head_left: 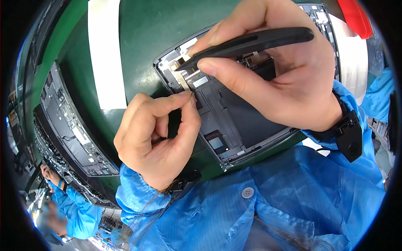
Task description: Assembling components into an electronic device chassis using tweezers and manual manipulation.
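In front of me lies an open dark grey device housing [251, 113], like a laptop or tablet shell, with internal parts exposed. My right hand [289, 83] is closed on black tweezers [255, 42], thumb below and fingers above. Their tip points at small parts in the housing's upper left corner; whether it touches them I cannot tell. A pale, thin strip [182, 82] runs down from that corner towards my left hand [157, 134]. Thumb and forefinger of this hand are pinched together at the strip's lower end. My right hand hides much of the housing's upper part.
A green mat [138, 54] covers the bench. A white paper strip [106, 54] lies left of the housing, and a second opened housing [69, 121] stands farther left. Something red [356, 19] is at the upper right. A co-worker in a blue sleeve [81, 213] is at lower left.
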The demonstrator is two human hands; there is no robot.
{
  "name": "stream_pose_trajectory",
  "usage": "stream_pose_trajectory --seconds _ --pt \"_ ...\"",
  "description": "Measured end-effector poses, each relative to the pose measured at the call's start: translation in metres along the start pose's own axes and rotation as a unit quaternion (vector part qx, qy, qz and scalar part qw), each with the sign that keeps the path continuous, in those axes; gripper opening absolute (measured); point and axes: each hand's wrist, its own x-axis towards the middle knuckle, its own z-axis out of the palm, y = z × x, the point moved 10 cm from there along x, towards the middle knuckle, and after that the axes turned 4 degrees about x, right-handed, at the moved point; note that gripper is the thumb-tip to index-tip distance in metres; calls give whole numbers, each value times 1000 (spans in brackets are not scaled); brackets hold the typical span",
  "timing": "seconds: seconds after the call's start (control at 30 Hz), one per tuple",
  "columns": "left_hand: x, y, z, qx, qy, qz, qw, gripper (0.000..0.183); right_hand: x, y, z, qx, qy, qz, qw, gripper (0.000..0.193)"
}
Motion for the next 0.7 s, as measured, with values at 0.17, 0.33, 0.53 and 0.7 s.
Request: stream_pose_trajectory --seconds 0.17,0.33,0.53,0.7 --pt "-2 -7 1 -36 6 -33 999 21 0 -2 -1 1 1 1 1000 18" --pt "-5 -15 1 -45 -2 -75 996 20 0 -1 0 1 3 1 1000 16" --pt "-5 -16 -1 -52 -1 -99 994 20 3 -1 -4 10 5 4 1000 15" --pt "-5 -11 -6 -80 24 -46 995 22 5 -1 -7 31 2 15 999 14"
